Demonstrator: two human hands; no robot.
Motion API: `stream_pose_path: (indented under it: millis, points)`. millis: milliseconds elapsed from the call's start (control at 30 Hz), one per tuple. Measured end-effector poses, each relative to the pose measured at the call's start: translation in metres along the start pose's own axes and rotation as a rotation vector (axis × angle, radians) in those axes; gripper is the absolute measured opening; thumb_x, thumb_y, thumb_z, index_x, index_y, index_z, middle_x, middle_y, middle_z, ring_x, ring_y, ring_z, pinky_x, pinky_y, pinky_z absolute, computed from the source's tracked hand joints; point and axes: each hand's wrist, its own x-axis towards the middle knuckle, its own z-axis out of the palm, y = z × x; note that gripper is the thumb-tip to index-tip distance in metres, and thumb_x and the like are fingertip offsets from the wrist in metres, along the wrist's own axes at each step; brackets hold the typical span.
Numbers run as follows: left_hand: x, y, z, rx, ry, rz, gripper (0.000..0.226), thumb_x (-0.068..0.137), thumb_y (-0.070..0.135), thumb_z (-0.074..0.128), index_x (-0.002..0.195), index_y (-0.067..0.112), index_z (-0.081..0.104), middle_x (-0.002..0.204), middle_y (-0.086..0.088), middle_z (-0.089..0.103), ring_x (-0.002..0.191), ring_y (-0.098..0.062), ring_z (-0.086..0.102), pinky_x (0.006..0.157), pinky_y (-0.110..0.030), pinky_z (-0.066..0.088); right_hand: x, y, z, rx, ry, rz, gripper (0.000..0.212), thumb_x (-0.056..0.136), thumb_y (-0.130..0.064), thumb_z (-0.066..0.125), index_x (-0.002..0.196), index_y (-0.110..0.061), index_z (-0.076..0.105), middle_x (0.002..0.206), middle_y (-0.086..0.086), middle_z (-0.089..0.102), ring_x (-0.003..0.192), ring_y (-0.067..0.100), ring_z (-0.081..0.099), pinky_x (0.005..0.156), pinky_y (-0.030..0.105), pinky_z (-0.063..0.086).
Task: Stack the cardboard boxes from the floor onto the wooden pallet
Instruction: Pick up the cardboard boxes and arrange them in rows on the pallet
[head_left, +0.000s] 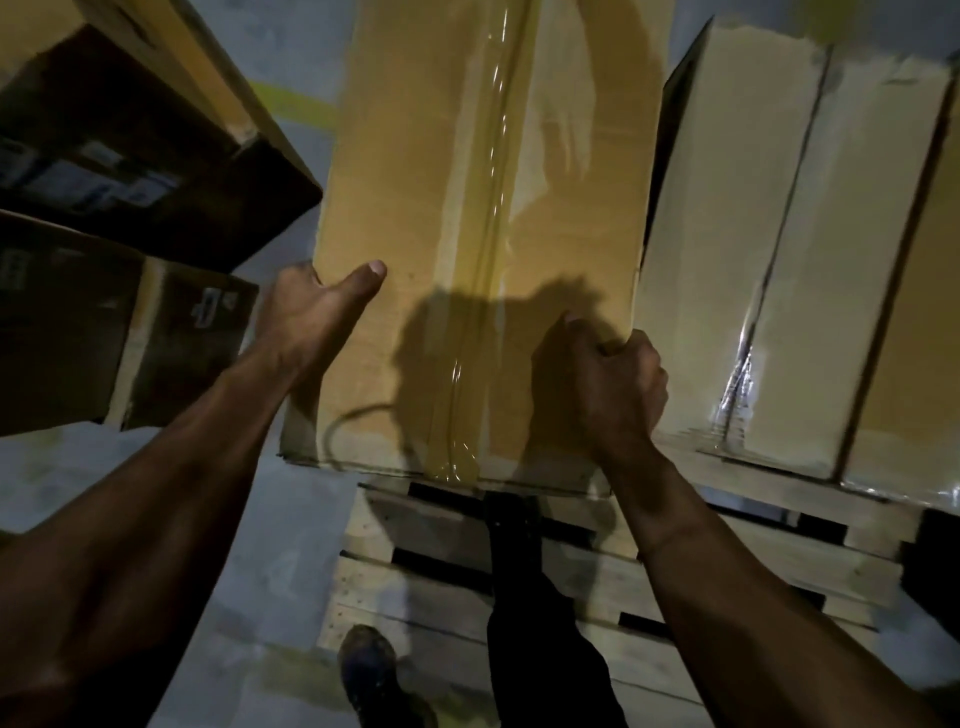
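Note:
A large taped cardboard box (467, 218) fills the middle of the view, its near end above the wooden pallet (597, 582). My left hand (306, 317) grips the box's left edge, thumb lying on the top face. My right hand (608, 384) clamps its right edge near the near corner, fingers curled over. A second taped cardboard box (789, 249) stands on the pallet right beside it, nearly touching. Whether the held box rests on the slats or hangs just above them is hidden by the box itself.
Dark cardboard boxes (135, 156) are piled at the left, a lower one (104, 332) below them. Grey floor (280, 545) with a yellow line (291, 106) runs between them and the pallet. My shoe (369, 670) and dark trouser leg (540, 613) are at the pallet's near edge.

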Motion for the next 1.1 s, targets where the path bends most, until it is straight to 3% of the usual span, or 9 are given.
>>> stream_pose_path:
  millis: [100, 200, 300, 467, 567, 767, 900, 1033, 1100]
  points:
    - [0.014, -0.004, 0.02, -0.018, 0.013, 0.006, 0.044, 0.064, 0.082, 0.065, 0.078, 0.04, 0.066, 0.1, -0.004, 0.074, 0.094, -0.029, 0.069, 0.091, -0.057, 0.055, 0.021, 0.006, 0.009, 0.014, 0.009, -0.016, 0.062, 0.085, -0.067, 0.061, 0.113, -0.012, 0.063, 0.107, 0.011, 0.068, 0.104, 0.035, 0.061, 0.078, 0.032, 0.037]
    - [0.026, -0.004, 0.037, -0.017, 0.01, 0.022, 0.034, 0.079, 0.066, 0.065, 0.074, 0.033, 0.061, 0.092, -0.005, 0.071, 0.093, -0.033, 0.069, 0.088, -0.058, 0.055, 0.04, 0.009, 0.015, 0.021, 0.025, -0.03, 0.061, 0.085, -0.065, 0.062, 0.115, -0.012, 0.063, 0.108, 0.01, 0.068, 0.103, 0.034, 0.061, 0.079, 0.031, 0.037]
    - [0.042, -0.004, 0.05, -0.032, -0.012, 0.036, 0.028, 0.087, 0.057, 0.066, 0.08, 0.03, 0.063, 0.086, 0.002, 0.07, 0.086, -0.026, 0.068, 0.087, -0.054, 0.057, 0.055, 0.011, 0.02, 0.028, 0.041, -0.046, 0.059, 0.086, -0.064, 0.062, 0.114, -0.012, 0.062, 0.107, 0.01, 0.067, 0.101, 0.033, 0.061, 0.079, 0.032, 0.04]
    - [0.065, 0.001, 0.063, -0.027, -0.046, 0.045, 0.037, 0.08, 0.064, 0.066, 0.085, 0.027, 0.065, 0.092, -0.003, 0.072, 0.09, -0.028, 0.069, 0.088, -0.055, 0.056, 0.078, 0.015, 0.034, 0.072, 0.113, -0.109, 0.064, 0.081, -0.068, 0.057, 0.11, -0.012, 0.065, 0.111, 0.008, 0.062, 0.104, 0.031, 0.059, 0.087, 0.045, 0.053]
    - [0.075, 0.002, 0.069, -0.025, -0.067, 0.048, 0.05, 0.072, 0.071, 0.065, 0.089, 0.024, 0.069, 0.094, -0.006, 0.073, 0.09, -0.03, 0.07, 0.088, -0.057, 0.056, 0.087, 0.022, 0.04, 0.1, 0.136, -0.122, 0.06, 0.086, -0.06, 0.063, 0.111, -0.004, 0.063, 0.115, 0.01, 0.057, 0.109, 0.03, 0.054, 0.087, 0.04, 0.048]
    - [0.09, 0.002, 0.083, -0.022, -0.098, 0.089, 0.036, 0.08, 0.064, 0.065, 0.089, 0.029, 0.066, 0.097, -0.002, 0.072, 0.093, -0.026, 0.069, 0.09, -0.055, 0.056, 0.095, 0.035, 0.051, 0.146, 0.193, -0.219, 0.052, 0.084, -0.047, 0.073, 0.104, 0.001, 0.067, 0.105, 0.01, 0.052, 0.103, 0.032, 0.054, 0.085, 0.034, 0.047]
    - [0.099, -0.003, 0.089, -0.003, -0.085, 0.079, 0.043, 0.078, 0.068, 0.063, 0.094, 0.028, 0.066, 0.097, -0.003, 0.073, 0.091, -0.025, 0.07, 0.087, -0.054, 0.058, 0.1, 0.041, 0.056, 0.16, 0.184, -0.268, 0.046, 0.084, -0.041, 0.076, 0.104, -0.001, 0.066, 0.103, 0.003, 0.045, 0.103, 0.029, 0.052, 0.087, 0.035, 0.049]
    - [0.104, -0.014, 0.096, -0.024, -0.077, 0.088, 0.034, 0.084, 0.06, 0.065, 0.095, 0.027, 0.065, 0.094, 0.001, 0.071, 0.091, -0.023, 0.069, 0.083, -0.043, 0.058, 0.106, 0.051, 0.063, 0.093, 0.172, -0.295, 0.047, 0.085, -0.037, 0.076, 0.112, -0.002, 0.062, 0.111, 0.003, 0.042, 0.108, 0.029, 0.05, 0.09, 0.039, 0.05]
    - [0.106, -0.019, 0.1, -0.049, -0.082, 0.08, 0.046, 0.08, 0.063, 0.065, 0.104, 0.023, 0.067, 0.091, 0.005, 0.069, 0.088, -0.021, 0.068, 0.08, -0.039, 0.057, 0.108, 0.056, 0.062, 0.034, 0.166, -0.33, 0.048, 0.086, -0.032, 0.077, 0.12, -0.002, 0.06, 0.115, 0.007, 0.044, 0.108, 0.029, 0.049, 0.089, 0.038, 0.049]
